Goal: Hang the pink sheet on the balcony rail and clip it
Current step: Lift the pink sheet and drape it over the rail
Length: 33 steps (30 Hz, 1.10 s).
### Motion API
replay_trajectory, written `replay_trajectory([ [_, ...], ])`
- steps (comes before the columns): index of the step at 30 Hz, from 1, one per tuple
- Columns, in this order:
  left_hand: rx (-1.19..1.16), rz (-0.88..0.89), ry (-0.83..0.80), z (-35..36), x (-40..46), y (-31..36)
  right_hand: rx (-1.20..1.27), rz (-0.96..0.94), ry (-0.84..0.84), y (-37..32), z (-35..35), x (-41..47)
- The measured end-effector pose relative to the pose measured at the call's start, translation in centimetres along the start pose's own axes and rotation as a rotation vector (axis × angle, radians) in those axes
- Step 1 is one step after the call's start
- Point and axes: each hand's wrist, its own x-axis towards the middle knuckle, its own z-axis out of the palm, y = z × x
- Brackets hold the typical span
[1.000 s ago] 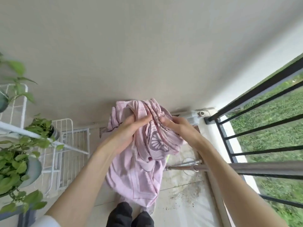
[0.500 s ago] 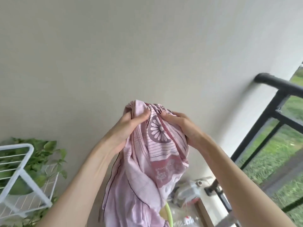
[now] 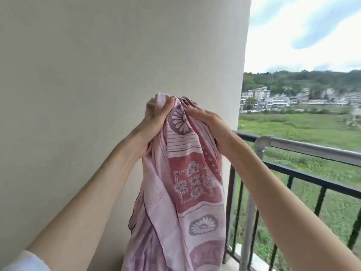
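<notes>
Pink sheet [image 3: 183,192], printed with daisy medallions and a red patterned band, hung bunched in the centre of the view, its gathered top raised in front of the cream wall [image 3: 97,75] and its folds dropping out of the frame at 6 o'clock. At its top the left hand [image 3: 154,124], at about 11 o'clock from the cloth's middle, gripped the bunch with fingers and thumb curled round the fabric. The right hand [image 3: 211,128], at about 1 o'clock, held the other side of the same bunch, its fingers wrapped over the folds. Both forearms ran up from the lower corners, a white sleeve [image 3: 25,261] showing at 7 o'clock. The sheet hung apart from the balcony rail [image 3: 312,148], a grey metal tube crossing at 3 o'clock above a black barred railing [image 3: 320,200]; the cloth's right edge passed in front of the railing's end post. Beyond the bars lay a green field [image 3: 302,130], with pale buildings [image 3: 273,98] and wooded hills at 2 o'clock under a cloudy sky [image 3: 304,30].
</notes>
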Motion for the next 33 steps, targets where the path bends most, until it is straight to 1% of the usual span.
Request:
replay_trajectory([
  [4,-0.053,0.109,-0.076,1.2,-0.8,3.1,-0.079,-0.047,0.060,-3.4,-0.2,-2.0],
  [7,-0.138,0.057,-0.152,1.1,-1.3,3.4,-0.056,-0.015,0.047,-4.4,-1.1,-3.1],
  [9,-0.230,0.024,-0.262,0.8,-1.6,2.8,-0.051,0.000,0.060,-4.3,-1.7,-3.4],
  [11,-0.268,0.027,-0.398,0.8,-1.8,2.0,-0.065,0.000,0.069,-3.9,-2.3,-3.5],
  [13,-0.239,-0.013,-0.499,0.8,-1.8,1.3,-0.046,0.006,0.068,-3.7,-3.1,-3.6],
  [15,-0.146,-0.101,-0.543,1.0,-1.7,1.1,-0.035,0.033,0.064,-3.8,-3.8,-3.5],
  [17,-0.090,-0.141,-0.564,1.5,-1.5,1.2,-0.070,0.065,0.047,-4.0,-4.3,-3.4],
  [20,-0.127,-0.072,-0.528,3.2,-0.7,1.1,-0.159,0.124,-0.006,-4.1,-5.4,-3.1],
  [23,-0.238,-0.017,-0.416,5.2,0.6,0.2,-0.217,0.218,-0.049,-4.3,-7.1,-2.6],
  [26,-0.292,0.033,-0.302,6.7,2.1,-0.6,-0.276,0.265,-0.041,-4.1,-8.8,-1.8],
  [29,-0.288,0.066,-0.224,7.6,3.9,-1.3,-0.303,0.242,-0.002,-3.3,-9.9,-0.8],
  [33,-0.310,0.056,-0.153,8.2,6.9,-1.8,-0.285,0.199,0.050,-2.5,-11.4,0.8],
])
